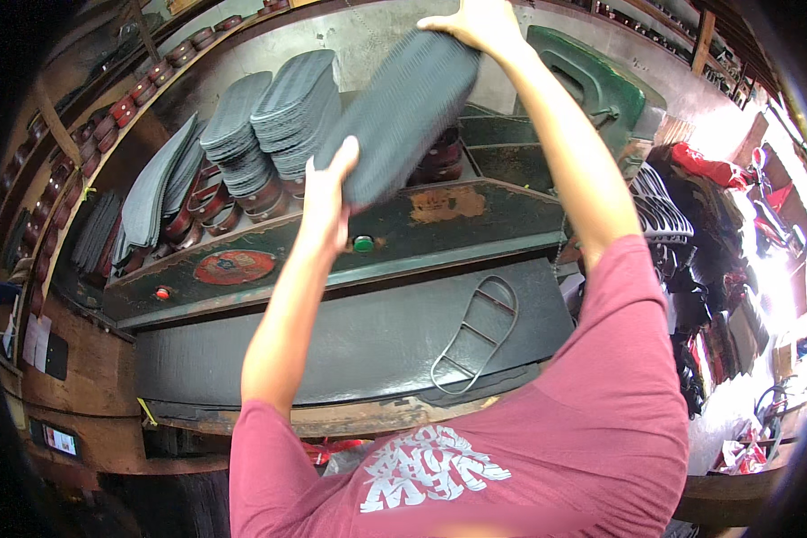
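A: Location of sole stack (403, 112)?

B: Raised above the press bed (350, 345). Right hand (480, 22) fingers clamp its far end; left hand (330, 188) fingers close on its near edge.

A: On the bed?

B: Cutting die (475, 336).

You are gripping a dark grey sole stack (403, 108) showing fine ribbed lines. Your sleeves (601, 394) are showing maroon with white print. The press (475, 211) is wearing worn dark green paint with rust patches, and its button (363, 243) is glowing green.
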Action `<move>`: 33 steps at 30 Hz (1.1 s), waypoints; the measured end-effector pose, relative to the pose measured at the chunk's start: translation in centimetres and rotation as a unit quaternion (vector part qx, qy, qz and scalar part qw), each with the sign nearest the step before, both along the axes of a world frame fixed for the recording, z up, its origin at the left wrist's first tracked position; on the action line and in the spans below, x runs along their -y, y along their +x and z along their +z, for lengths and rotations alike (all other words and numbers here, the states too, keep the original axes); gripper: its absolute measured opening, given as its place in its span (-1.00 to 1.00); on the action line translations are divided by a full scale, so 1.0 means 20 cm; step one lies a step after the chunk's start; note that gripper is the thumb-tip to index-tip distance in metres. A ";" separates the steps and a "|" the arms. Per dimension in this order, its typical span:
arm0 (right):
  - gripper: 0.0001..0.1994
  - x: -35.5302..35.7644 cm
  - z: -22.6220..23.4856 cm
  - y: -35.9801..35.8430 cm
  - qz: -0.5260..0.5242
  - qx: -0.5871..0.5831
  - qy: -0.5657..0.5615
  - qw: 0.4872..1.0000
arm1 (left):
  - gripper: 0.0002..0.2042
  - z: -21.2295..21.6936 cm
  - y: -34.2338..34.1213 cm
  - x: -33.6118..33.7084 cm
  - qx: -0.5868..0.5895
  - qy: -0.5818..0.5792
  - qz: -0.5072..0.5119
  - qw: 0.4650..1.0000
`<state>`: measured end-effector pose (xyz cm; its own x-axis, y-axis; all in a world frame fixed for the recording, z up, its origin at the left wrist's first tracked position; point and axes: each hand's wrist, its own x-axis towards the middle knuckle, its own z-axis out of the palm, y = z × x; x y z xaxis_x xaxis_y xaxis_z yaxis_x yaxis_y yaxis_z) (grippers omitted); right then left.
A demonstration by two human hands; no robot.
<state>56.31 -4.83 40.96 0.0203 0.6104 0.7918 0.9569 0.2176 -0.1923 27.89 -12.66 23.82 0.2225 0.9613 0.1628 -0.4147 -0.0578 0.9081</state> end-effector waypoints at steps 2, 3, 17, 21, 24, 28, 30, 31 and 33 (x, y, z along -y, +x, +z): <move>-0.22 -0.09 -0.06 0.06 -0.030 -0.027 0.038 0.998 | -0.18 0.09 0.14 -0.19 -0.040 -0.036 -0.031 0.998; -0.35 -0.11 -0.13 0.06 0.032 -0.067 -0.056 0.996 | -0.17 0.10 0.20 -0.25 -0.073 -0.052 -0.042 0.995; -0.52 -0.08 -0.56 0.15 0.123 -0.030 -0.203 0.971 | -0.18 0.08 0.22 -0.14 -0.054 -0.079 -0.108 0.990; -0.52 -0.09 -0.59 0.18 0.180 -0.019 -0.184 0.966 | -0.19 0.00 -0.04 0.09 -0.131 -0.043 -0.104 0.985; -0.51 -0.09 -0.66 0.16 0.155 0.004 -0.096 0.983 | -0.35 -0.12 -0.37 0.43 -0.220 0.035 -0.197 0.955; -0.45 0.08 -0.73 0.08 0.118 -0.094 -0.017 0.988 | -0.43 -0.32 -0.92 0.93 -0.350 0.024 -0.312 0.883; -0.53 0.29 -0.74 -0.01 -0.027 0.016 0.107 0.994 | -0.56 -0.43 -1.23 1.18 -0.330 -0.075 -0.275 0.900; -0.61 0.41 -0.78 -0.09 0.023 -0.082 0.104 0.991 | -0.60 -0.51 -1.37 1.30 -0.309 -0.096 -0.247 0.913; -0.64 0.59 -0.98 -0.34 0.139 -0.248 0.124 0.951 | -0.63 -0.71 -1.64 1.53 -0.309 -0.151 -0.129 0.930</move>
<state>49.46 -16.57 21.34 0.2946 0.4433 0.8466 0.6604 0.5459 -0.5156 -4.89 -43.28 9.61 0.4131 0.8444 -0.3410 0.2266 0.2673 0.9366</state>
